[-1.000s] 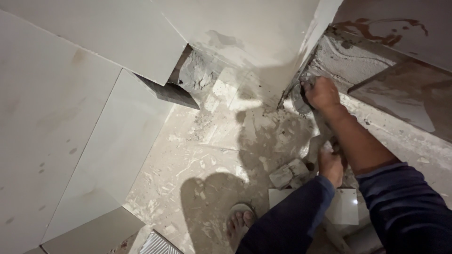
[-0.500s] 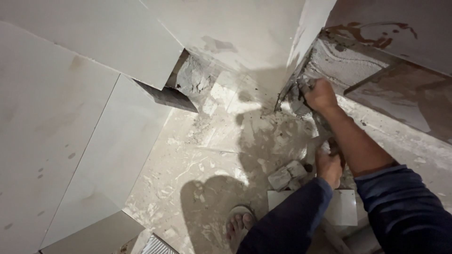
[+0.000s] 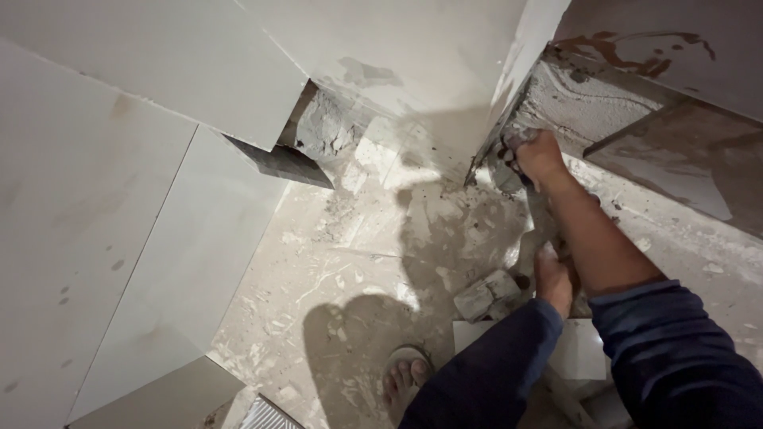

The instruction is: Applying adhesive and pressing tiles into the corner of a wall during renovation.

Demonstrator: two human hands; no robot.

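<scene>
With the right hand (image 3: 540, 155) closed in a grip on grey mortar (image 3: 509, 143) at one o'clock (the left hand (image 3: 554, 278), near four o'clock, cannot be read), wet lumps could be dropped onto the floor (image 3: 350, 262).

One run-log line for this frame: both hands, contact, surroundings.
right hand: pressed into grey mortar at tiled wall corner, grip unclear | left hand: low beside grey mortar-caked block | sandalled foot on mortar-smeared floor tile

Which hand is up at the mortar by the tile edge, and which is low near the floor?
The right hand is up, reaching the grey mortar bed beside the wall tile's edge. The left hand hangs low, near a mortar-caked block on the floor.
</scene>
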